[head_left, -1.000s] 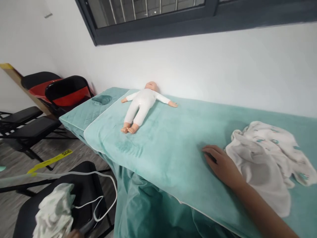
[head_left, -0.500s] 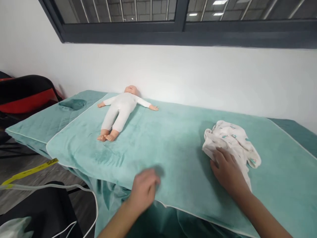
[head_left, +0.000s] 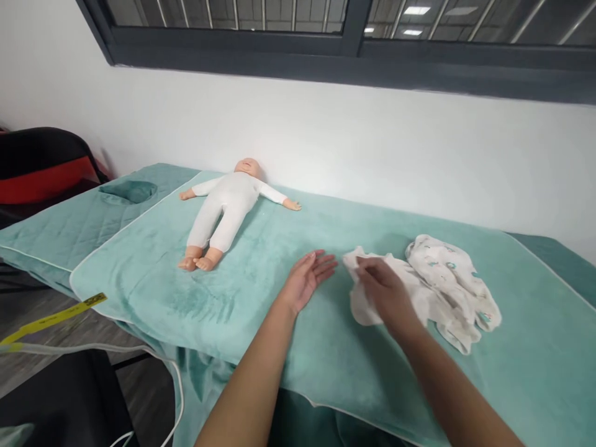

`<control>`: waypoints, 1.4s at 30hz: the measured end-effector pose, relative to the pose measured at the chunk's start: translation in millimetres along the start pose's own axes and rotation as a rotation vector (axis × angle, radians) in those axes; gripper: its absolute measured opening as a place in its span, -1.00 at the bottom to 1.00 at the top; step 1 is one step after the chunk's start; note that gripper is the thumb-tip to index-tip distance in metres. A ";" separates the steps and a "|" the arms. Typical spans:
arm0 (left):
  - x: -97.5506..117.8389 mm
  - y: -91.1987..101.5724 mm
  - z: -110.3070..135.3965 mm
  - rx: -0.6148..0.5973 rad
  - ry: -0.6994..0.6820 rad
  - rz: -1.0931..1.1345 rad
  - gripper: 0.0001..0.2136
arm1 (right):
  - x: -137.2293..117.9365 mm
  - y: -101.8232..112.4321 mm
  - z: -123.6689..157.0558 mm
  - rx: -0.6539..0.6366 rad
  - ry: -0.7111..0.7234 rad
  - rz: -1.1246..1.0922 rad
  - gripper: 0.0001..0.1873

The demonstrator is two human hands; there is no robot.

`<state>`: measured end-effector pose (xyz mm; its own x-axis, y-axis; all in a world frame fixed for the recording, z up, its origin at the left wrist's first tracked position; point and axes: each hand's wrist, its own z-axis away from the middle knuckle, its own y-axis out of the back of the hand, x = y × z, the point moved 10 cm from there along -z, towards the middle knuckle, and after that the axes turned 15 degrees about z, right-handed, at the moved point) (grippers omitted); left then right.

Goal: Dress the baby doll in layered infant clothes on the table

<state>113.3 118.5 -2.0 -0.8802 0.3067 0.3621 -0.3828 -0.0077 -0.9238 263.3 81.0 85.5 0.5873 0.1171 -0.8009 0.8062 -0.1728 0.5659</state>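
Note:
My right hand (head_left: 382, 292) pinches the near-left end of a white baby garment (head_left: 449, 273) with a small printed pattern. That end is lifted and drawn out to the left, while the rest lies crumpled on the green sheet. My left hand (head_left: 307, 277) is open, palm turned up and fingers stretched toward the cloth, a little apart from it and holding nothing. Farther back on the left, a baby doll (head_left: 228, 208) lies on its back with arms spread, its body white and its head, hands and feet skin-toned.
The green plush sheet (head_left: 195, 310) covers the bed, which has a face hole (head_left: 133, 191) at its left end. A wall and barred window stand behind. At left are a red and black chair (head_left: 46, 167), a yellow strap (head_left: 56, 318) and a white cable (head_left: 179, 385).
My right hand has gripped the garment and pulled one end leftward, stretching it out. My left hand has moved forward and right, opening from a loose curl. The doll stays where it was.

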 end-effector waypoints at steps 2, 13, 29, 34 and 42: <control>-3.0 -6.2 2.7 -0.050 0.051 0.022 -0.54 | -30.9 -50.1 -1.6 -0.154 0.129 -0.036 -0.82; 1.0 1.5 0.3 -0.012 0.054 -0.008 -0.58 | 11.8 7.8 -6.7 0.065 0.013 0.125 -0.74; -1.1 -12.0 12.2 -0.109 -0.015 -0.489 -0.49 | 108.7 109.8 -39.5 -0.078 -0.051 0.932 -0.63; 13.3 -10.3 20.3 0.011 -0.193 -0.852 -0.78 | 44.0 31.7 -24.1 -0.345 0.183 0.797 -0.56; 104.0 -82.6 89.7 -0.059 -0.445 -1.031 -0.80 | -41.7 -1.4 -35.8 -0.238 0.295 0.701 -0.78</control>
<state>28.2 65.6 123.1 -0.1772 -0.2270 0.9577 -0.9822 0.1023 -0.1575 240.3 111.4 125.1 0.9314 0.3184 -0.1767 0.2161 -0.0929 0.9719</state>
